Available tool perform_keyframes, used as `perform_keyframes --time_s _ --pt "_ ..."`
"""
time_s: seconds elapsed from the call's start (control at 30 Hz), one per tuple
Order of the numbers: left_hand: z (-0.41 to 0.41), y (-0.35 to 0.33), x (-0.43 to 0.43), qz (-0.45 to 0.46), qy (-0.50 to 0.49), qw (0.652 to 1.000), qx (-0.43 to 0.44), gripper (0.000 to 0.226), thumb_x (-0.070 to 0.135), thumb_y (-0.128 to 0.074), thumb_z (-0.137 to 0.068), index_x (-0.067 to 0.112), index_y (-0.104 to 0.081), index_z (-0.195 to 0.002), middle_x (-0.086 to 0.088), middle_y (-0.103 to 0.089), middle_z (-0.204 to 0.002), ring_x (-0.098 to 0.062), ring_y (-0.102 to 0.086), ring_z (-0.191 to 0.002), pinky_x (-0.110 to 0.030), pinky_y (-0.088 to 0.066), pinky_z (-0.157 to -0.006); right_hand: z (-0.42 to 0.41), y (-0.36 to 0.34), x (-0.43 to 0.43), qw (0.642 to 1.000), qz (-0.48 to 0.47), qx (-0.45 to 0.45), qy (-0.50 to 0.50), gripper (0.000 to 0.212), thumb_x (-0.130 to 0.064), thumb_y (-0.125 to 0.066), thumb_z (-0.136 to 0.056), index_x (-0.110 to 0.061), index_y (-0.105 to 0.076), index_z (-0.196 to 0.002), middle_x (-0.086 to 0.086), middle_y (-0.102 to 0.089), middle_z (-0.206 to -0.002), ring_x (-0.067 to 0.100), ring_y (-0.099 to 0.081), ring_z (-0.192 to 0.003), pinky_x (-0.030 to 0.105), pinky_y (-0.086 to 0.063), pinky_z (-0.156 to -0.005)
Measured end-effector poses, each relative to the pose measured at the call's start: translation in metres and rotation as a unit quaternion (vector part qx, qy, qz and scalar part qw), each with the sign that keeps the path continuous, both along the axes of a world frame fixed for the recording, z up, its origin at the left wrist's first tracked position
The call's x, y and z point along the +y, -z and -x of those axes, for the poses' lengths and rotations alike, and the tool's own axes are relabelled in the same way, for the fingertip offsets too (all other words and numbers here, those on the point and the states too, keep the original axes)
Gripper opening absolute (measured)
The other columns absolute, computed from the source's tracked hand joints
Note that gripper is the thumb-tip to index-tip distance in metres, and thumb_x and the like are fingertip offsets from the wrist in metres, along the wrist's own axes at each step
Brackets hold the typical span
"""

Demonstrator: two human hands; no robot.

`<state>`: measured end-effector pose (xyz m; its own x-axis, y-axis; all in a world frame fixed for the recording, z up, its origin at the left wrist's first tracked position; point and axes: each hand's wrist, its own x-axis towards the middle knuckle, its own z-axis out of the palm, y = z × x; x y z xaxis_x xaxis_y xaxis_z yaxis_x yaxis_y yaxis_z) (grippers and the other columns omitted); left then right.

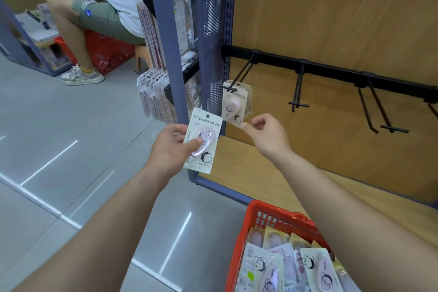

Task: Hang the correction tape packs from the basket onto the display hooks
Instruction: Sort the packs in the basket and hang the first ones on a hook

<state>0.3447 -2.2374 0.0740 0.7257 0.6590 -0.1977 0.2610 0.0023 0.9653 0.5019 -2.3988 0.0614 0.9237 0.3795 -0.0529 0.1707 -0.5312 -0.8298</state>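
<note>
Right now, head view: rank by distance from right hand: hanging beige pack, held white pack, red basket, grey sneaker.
1. Hanging beige correction tape pack: on leftmost hook, at the right hand.
2. White correction tape pack: left, in the left hand.
3. Red plastic basket: below, on the floor.
4. Grey sneaker: far left.

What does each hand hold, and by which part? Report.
Left hand grips a white carded correction tape pack at its middle, thumb on the pink blister. Right hand seems to pinch the bottom corner of the hanging beige pack.

Loose pack (pixel 203 140): white card, pink dispenser, upright.
Hung packs (pixel 237 102): perhaps three, on leftmost hook (pixel 239 76).
Basket (pixel 239 244): red, spare packs (pixel 284 265) heaped inside.
</note>
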Motion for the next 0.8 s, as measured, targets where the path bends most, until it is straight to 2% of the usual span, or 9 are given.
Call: perform_keyframes --time_s 0.17,0.33,0.47,0.57,0.67,0.8 --pt "-0.035 -0.002 0.012 0.004 0.061 0.998 -0.024 0.028 0.004 -0.071 -0.093 0.007 -0.060 -0.119 -0.002 -0.078 -0.103 -0.006 -0.075 -0.074 -0.019 -0.056 -0.059 0.019 -0.008 -0.031 0.995 0.053 -0.024 -0.081 0.026 -0.042 -0.070 -0.094 -0.021 -0.062 -0.107 -0.011 -0.063 -0.103 0.012 -0.059 -0.100 0.028 -0.041 -0.076" --pt "-0.065 0.001 0.017 -0.006 0.101 0.994 -0.042 0.023 0.006 -0.071 -0.094 0.011 -0.063 -0.115 0.002 -0.080 -0.096 -0.011 -0.076 -0.079 -0.023 -0.058 -0.066 0.019 -0.001 -0.053 0.992 0.082 -0.032 -0.090 0.024 -0.045 -0.067 -0.095 -0.022 -0.064 -0.103 -0.013 -0.064 -0.100 0.009 -0.059 -0.096 0.013 -0.040 -0.072" --pt "-0.074 0.004 0.024 -0.007 0.083 0.995 -0.059 0.027 0.008 -0.071 -0.094 0.010 -0.062 -0.120 -0.005 -0.079 -0.103 -0.016 -0.077 -0.083 -0.028 -0.059 -0.069 0.016 0.007 -0.063 0.990 0.100 -0.042 -0.090 0.024 -0.047 -0.065 -0.095 -0.024 -0.063 -0.099 -0.011 -0.066 -0.099 0.009 -0.060 -0.091 0.024 -0.045 -0.073" --pt "-0.077 0.008 0.024 -0.011 0.077 0.996 -0.053 0.021 0.010 -0.072 -0.095 0.017 -0.064 -0.113 -0.004 -0.080 -0.099 -0.016 -0.077 -0.080 -0.030 -0.060 -0.073 0.017 0.013 -0.066 0.989 0.107 -0.041 -0.094 0.025 -0.048 -0.064 -0.095 -0.024 -0.063 -0.101 -0.011 -0.066 -0.102 0.012 -0.061 -0.090 0.032 -0.046 -0.074" --pt "-0.081 0.010 0.024 -0.023 0.084 0.995 -0.045 0.021 0.014 -0.074 -0.093 0.021 -0.068 -0.112 0.000 -0.080 -0.091 -0.015 -0.077 -0.082 -0.032 -0.060 -0.079 0.017 0.022 -0.068 0.988 0.116 -0.036 -0.100 0.026 -0.049 -0.064 -0.095 -0.024 -0.063 -0.104 -0.012 -0.065 -0.105 0.012 -0.061 -0.090 0.031 -0.042 -0.073" --pt "-0.087 0.006 0.024 -0.039 0.099 0.993 -0.060 0.023 0.014 -0.073 -0.094 0.022 -0.071 -0.115 0.001 -0.080 -0.087 -0.014 -0.077 -0.078 -0.026 -0.058 -0.072 0.014 0.031 -0.073 0.988 0.115 -0.029 -0.100 0.028 -0.050 -0.063 -0.096 -0.025 -0.061 -0.107 -0.013 -0.064 -0.107 0.011 -0.061 -0.090 0.029 -0.041 -0.073"
